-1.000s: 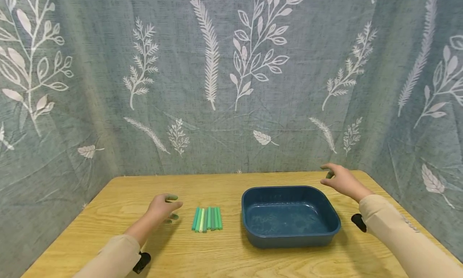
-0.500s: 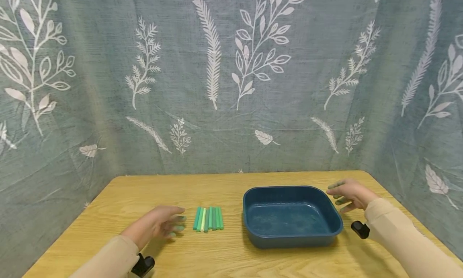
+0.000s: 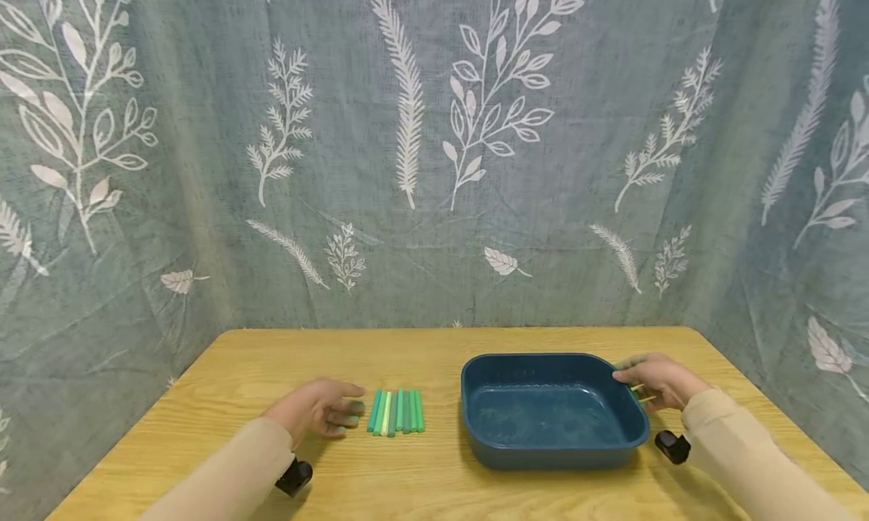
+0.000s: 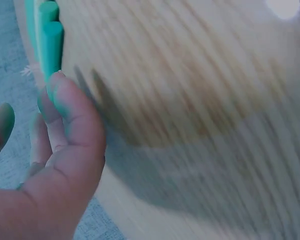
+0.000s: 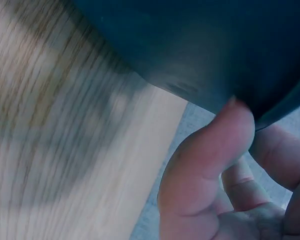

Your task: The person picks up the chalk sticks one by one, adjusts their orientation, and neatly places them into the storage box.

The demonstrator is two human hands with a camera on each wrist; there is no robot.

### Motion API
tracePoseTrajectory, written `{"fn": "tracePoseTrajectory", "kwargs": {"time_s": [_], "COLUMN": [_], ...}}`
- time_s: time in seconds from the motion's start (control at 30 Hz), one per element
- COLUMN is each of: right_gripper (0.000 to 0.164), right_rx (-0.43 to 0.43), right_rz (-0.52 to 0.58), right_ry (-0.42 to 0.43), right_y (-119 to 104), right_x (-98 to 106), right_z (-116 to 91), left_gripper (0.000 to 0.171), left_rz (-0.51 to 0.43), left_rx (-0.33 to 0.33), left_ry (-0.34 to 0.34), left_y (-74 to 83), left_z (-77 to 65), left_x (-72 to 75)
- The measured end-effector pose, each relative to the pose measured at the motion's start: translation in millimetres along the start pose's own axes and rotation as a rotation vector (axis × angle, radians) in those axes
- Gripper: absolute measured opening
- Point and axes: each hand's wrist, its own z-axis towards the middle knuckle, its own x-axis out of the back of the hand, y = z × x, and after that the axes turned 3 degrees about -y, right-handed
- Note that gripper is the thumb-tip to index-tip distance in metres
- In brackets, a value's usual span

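A row of thin round sticks (image 3: 399, 414), chalk-like, in greens and pale yellow, lies side by side on the table left of centre. Just left of them is my left hand (image 3: 322, 406), its fingers loosely bent and holding nothing. In the left wrist view a fingertip (image 4: 65, 90) overlaps the end of the nearest green stick (image 4: 53, 45). To the right stands a dark blue rectangular basin (image 3: 553, 458) with nothing inside. My right hand (image 3: 660, 382) pinches its right rim. In the right wrist view, fingers (image 5: 230, 130) lie on both sides of the basin wall (image 5: 190, 55).
The light wooden table (image 3: 407, 491) carries the sticks and basin. Grey-green curtains (image 3: 434, 280) with white leaf prints hang behind and at both sides. A black wrist device (image 3: 295, 477) sits under the left sleeve, another black device (image 3: 673, 446) under the right.
My right hand has come down from above the back right of the basin onto its right rim. My left hand has moved right, nearer the sticks. The view has shifted slightly.
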Motion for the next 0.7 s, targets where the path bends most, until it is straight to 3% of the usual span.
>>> {"fn": "tracePoseTrajectory", "kwargs": {"time_s": [0.23,0.53,0.7], "right_gripper": [0.054,0.052,0.052], "right_rx": [0.001,0.009,-0.003], "right_rz": [-0.023,-0.032,-0.027], "right_ry": [-0.007,-0.020,-0.032], "right_y": [-3,-7,-2], "right_x": [-2,2,4], "right_z": [1,0,-1], "left_gripper": [0.046,0.035,0.026], "left_rz": [0.059,0.318,0.408], "left_rx": [0.024,0.049,0.055], "left_ry": [0.026,0.129,0.165], "left_y": [2.4,10.4,9.8], "left_z": [5.9,9.1,15.4], "left_x": [-4.1,-20.2,-29.1]}}
